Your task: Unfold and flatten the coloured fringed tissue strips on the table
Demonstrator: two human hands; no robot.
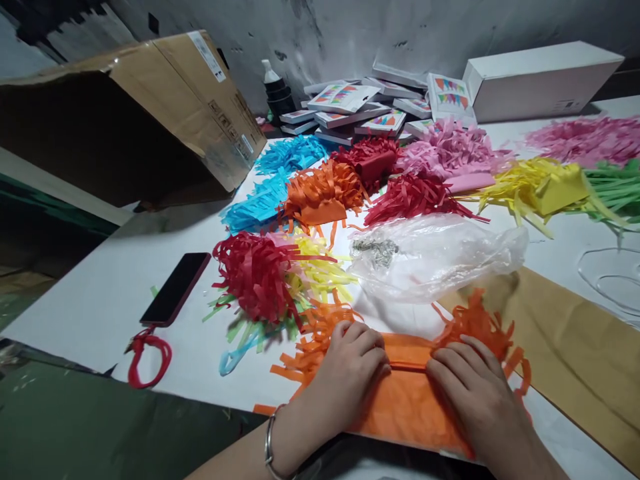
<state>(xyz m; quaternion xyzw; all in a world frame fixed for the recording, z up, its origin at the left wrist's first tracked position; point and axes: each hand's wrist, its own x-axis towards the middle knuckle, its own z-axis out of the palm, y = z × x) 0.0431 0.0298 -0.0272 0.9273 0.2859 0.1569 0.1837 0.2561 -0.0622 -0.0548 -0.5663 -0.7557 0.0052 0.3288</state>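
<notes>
Across the front edge of the table lies an orange fringed paper sheet [410, 407], with cut strips sticking out at both sides and a raised fold across its middle. My left hand [347, 370] grips the left end of that fold with curled fingers. On the right end, my right hand [473, 387] holds the same fold, its fingers bent over the paper. The thumbs are mostly hidden. Just beyond my left hand sits a heap of dark red fringed paper [257, 273] over yellow strips [317, 263]. A clear plastic bag [445, 257] with thin silvery ties [375, 252] lies beyond the fold.
Bundles of blue [260, 200], orange [325, 190], pink [445, 150] and yellow fringe [540, 187] spread behind. Flat printed boxes [345, 100] pile near a white box [545, 80]. A cardboard box [185, 100] stands left, beyond a phone [176, 288]. Brown paper [565, 360] lies right.
</notes>
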